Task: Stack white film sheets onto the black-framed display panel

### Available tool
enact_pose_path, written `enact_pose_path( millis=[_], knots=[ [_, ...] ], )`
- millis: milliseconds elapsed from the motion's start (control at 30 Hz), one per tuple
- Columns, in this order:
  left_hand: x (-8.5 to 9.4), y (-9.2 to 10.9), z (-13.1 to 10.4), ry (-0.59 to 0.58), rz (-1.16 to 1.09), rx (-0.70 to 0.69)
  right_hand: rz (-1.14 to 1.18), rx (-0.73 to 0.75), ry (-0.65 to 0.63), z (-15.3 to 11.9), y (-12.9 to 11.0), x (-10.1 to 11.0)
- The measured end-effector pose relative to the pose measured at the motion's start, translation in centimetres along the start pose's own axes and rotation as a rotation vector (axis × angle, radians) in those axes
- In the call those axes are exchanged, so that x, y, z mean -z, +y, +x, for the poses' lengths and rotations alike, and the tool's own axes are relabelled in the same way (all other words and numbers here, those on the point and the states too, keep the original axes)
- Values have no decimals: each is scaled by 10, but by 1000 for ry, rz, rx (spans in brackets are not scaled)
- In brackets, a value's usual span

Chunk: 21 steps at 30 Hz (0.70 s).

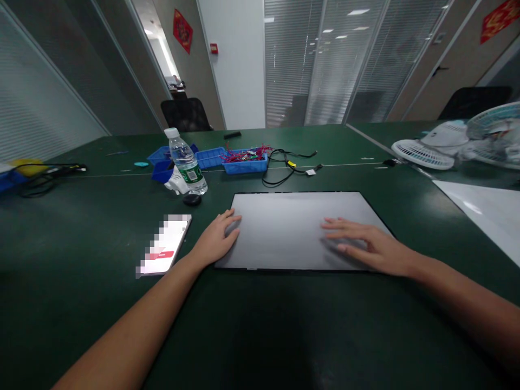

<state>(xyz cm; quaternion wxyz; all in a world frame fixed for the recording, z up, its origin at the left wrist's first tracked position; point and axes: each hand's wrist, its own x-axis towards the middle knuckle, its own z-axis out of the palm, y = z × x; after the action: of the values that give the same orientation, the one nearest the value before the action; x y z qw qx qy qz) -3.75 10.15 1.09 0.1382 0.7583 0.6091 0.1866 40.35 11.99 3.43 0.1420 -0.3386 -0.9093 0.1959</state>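
- A flat grey panel is seen lying face-up or face-down (which of the two cannot be told) on the green desk, directly in front of the person, between the two arms.
- Its long axis is laid crosswise, from left to right; its short sides are directed away from the person. No front or top end can be told from its plain surface.
- The panel's left edge is met by the left hand, whose fingers are spread and released, with the tips laid over the edge and directed inward and away. From these fingers, most of the panel is found to the right.
- The right part of the panel is covered by the right hand. Its fingers are extended leftward, roughly along the long axis, and nothing is grasped; whether the surface is touched cannot be told, as the fingertips are blurred.
- The left edge is reached more closely by the left hand, the right edge by the right hand.
- A lit phone is placed beside the left forearm, and a black mouse and a water bottle are set beyond it.
- Beyond the panel's far edge, a black cable is loosely coiled near a blue tray.
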Motion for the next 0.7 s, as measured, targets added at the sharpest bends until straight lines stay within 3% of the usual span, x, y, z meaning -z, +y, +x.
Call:
enact_pose_path(
  millis=[133, 233, 300, 500, 700],
  knots=[
    [-1, -3, 1, 16, -1, -10, -249, -582, 304, -17, 59, 27],
    [-2, -2, 0, -5, -4, 1, -334, -909, 378, -33, 92, 38],
    [-3, 0, -1, -24, 5, 1, -292, -935, 353, -39, 103, 39],
    [-5, 6, -4, -19, 47, -23, -169, -755, 292, -39, 106, 33],
    [-5, 4, -5, 1, 88, 8, -156, -682, 295, -43, 112, 29]
  ],
)
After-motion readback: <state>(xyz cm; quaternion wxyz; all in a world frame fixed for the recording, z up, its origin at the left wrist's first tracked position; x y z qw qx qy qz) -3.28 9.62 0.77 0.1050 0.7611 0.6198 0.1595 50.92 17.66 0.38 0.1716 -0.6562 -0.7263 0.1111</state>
